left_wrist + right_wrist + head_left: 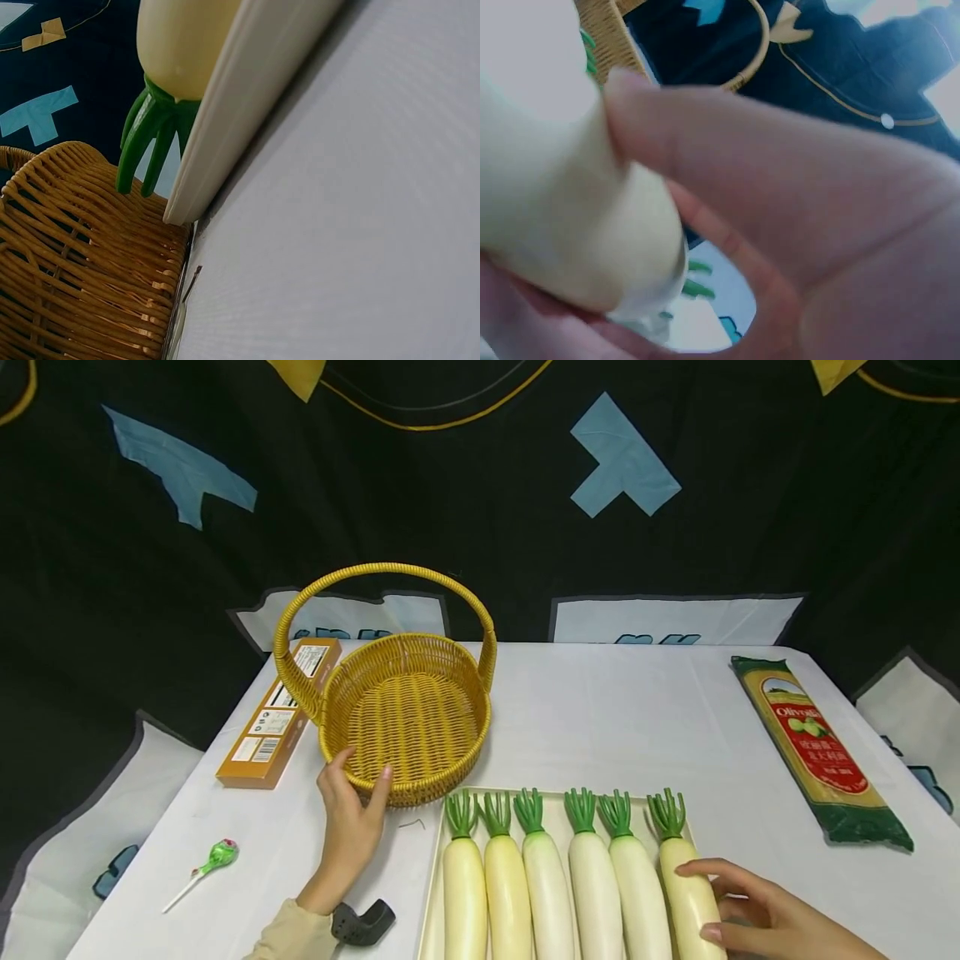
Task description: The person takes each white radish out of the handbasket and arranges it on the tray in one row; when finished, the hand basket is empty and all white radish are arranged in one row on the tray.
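Several white radishes [551, 893] with green stem tops lie side by side in a shallow cream tray [430, 906]. My right hand [772, 914] grips the rightmost radish [684, 893], thumb on one side and fingers on the other; the right wrist view shows this radish [641, 232] close up. At the near left rim of a round wicker basket [416, 718] with a tall handle, my left hand [352, 831] holds on, thumb and a fingertip over the edge. Its other fingers are hidden. The left wrist view shows the basket's side [82, 262] beside the tray's edge [225, 142], without the hand.
Left of the basket lies an orange-brown box [273, 727] with white labels. A green-wrapped lollipop [217, 857] rests near the table's left side. On the right is a long pasta packet [821, 747]. A dark patterned cloth [480, 510] hangs behind the white table [622, 710].
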Demonstrator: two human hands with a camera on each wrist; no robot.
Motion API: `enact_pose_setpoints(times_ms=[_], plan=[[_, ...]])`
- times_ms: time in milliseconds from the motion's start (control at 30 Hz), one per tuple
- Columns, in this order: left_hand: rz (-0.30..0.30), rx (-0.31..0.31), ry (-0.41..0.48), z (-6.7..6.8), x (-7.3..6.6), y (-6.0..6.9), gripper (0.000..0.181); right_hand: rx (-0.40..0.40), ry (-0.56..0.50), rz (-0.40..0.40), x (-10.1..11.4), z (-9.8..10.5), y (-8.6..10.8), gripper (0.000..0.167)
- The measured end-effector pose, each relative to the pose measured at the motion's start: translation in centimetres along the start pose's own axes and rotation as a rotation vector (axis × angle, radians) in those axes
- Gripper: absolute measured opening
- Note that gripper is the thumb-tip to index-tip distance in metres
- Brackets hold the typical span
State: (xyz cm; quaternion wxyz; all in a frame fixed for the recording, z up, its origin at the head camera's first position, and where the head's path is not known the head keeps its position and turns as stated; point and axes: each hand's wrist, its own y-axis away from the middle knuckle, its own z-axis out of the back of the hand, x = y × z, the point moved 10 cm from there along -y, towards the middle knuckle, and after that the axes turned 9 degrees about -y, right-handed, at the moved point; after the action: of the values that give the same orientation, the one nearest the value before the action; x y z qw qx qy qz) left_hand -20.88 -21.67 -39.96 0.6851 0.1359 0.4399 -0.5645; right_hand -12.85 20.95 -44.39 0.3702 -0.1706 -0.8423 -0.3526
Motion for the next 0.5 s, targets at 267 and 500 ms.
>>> enact_pose_setpoints(times_ms=[267,500], plan=[[0.025,0.027,0.012,-0.31,0.24,0.1,0.058,-0.158,0.225,-0.045,-0.44,0.91,-0.51,0.049],[0.017,0.017,-0.004,-0.03,0.02,-0.01,0.058,-0.125,0.27,-0.031,-0.32,-0.07,-0.8,0.048]])
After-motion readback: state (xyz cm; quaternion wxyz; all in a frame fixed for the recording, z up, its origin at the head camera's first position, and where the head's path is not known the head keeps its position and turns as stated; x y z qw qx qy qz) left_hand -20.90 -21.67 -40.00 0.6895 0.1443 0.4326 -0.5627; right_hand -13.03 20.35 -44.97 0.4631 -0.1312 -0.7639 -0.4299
